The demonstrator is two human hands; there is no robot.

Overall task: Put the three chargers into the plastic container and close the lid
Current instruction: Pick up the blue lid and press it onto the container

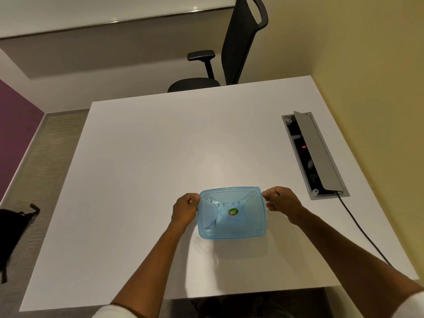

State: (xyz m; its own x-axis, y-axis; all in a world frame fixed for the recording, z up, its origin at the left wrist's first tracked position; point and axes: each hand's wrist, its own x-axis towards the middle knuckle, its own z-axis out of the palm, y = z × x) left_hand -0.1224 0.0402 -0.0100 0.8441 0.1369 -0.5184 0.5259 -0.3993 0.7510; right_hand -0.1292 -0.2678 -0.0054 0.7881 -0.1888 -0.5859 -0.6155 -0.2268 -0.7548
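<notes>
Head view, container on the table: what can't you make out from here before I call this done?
- Chargers: none visible; the tinted lid of the plastic container hides the inside.
- Lid seal: the left hand and right hand cover the far corners they grip.
- Sticker wording: too small to read.
- Cable box in the table: dark inside and partly hidden by its flap.

Soft warm indoor light, faint glare on white table [160, 157], wide-angle bending at edges
</notes>
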